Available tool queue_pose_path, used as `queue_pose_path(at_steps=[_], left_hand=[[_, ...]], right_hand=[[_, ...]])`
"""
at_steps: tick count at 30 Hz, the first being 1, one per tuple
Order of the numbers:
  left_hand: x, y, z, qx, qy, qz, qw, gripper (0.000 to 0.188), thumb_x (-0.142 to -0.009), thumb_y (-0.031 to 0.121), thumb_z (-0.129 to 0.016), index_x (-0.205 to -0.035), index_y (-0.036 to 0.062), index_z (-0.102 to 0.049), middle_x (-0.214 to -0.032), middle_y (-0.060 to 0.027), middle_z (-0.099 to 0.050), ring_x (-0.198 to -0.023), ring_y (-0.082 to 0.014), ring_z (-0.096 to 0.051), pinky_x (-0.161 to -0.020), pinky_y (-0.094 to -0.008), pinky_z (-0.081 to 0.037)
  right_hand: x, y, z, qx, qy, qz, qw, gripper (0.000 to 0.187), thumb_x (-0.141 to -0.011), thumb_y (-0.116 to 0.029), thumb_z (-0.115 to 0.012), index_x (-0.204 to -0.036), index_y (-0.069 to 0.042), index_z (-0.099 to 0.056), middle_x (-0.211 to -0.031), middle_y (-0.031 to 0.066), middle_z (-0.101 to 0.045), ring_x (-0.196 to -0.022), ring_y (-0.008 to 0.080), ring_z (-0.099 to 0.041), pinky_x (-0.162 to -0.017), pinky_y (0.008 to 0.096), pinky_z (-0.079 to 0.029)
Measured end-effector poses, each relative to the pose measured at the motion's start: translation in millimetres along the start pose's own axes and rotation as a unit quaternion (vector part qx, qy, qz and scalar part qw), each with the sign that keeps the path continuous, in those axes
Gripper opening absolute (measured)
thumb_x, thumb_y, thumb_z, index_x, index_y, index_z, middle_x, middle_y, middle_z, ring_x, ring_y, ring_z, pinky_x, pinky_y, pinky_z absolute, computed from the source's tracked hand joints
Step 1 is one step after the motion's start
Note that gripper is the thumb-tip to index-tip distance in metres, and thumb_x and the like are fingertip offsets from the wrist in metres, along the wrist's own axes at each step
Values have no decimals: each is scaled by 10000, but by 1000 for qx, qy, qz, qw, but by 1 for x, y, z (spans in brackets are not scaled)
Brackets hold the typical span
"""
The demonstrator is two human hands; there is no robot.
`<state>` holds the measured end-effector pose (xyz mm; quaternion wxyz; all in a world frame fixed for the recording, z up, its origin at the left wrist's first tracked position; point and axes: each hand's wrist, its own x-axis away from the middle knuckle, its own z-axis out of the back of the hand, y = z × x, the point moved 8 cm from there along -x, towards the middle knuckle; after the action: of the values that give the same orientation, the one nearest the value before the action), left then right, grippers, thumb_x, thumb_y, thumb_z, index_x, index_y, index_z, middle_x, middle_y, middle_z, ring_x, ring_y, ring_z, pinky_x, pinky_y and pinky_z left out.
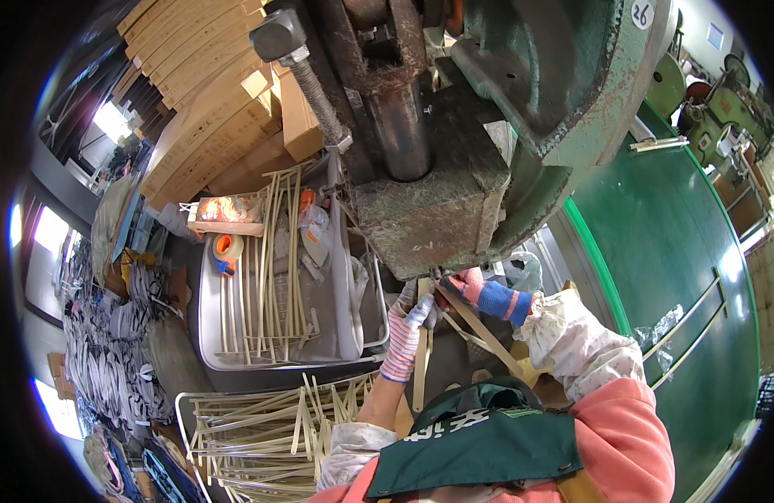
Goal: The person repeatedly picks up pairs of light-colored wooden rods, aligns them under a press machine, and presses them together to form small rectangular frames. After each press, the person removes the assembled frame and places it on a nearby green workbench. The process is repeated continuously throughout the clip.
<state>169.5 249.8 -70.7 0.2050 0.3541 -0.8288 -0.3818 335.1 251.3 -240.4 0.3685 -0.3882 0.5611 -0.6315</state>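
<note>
Both of my hands are close together at the lower front edge of the press's heavy, worn metal block (425, 222). My left hand (406, 325), in a pink and white striped glove with pale fingers, is closed round a long flat pale strip (420, 377) that hangs down toward my apron. My right hand (481, 293), in a pink and blue glove, has its fingers closed on another flat strip (489, 337), which slants down to the right. The upper ends of the strips are hidden by my fingers and the block.
Left of the press, a white tray (209, 339) bears long thin strips, a tape roll (228, 246) and a small box. Below it, a wire-rimmed basket (182, 417) is heaped with strips. Cardboard boxes (194, 138) stand behind. A green-topped conveyor or bench (655, 243) runs along the right.
</note>
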Motion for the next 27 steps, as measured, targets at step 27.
queue_pose_path(at_steps=[27], left_hand=[[-9, 14, 1, -114, -15, 48, 992, 130, -840, 73, -582, -951, 5, -591, -689, -37, -585, -503, -63, -460, -458, -205, -340]], right_hand=[[53, -131, -29, 4, -240, -59, 969, 418, -933, -423, -380, -1018, -51, -551, -884, 71, -601, -753, 152, -559, -695, 285, -457]])
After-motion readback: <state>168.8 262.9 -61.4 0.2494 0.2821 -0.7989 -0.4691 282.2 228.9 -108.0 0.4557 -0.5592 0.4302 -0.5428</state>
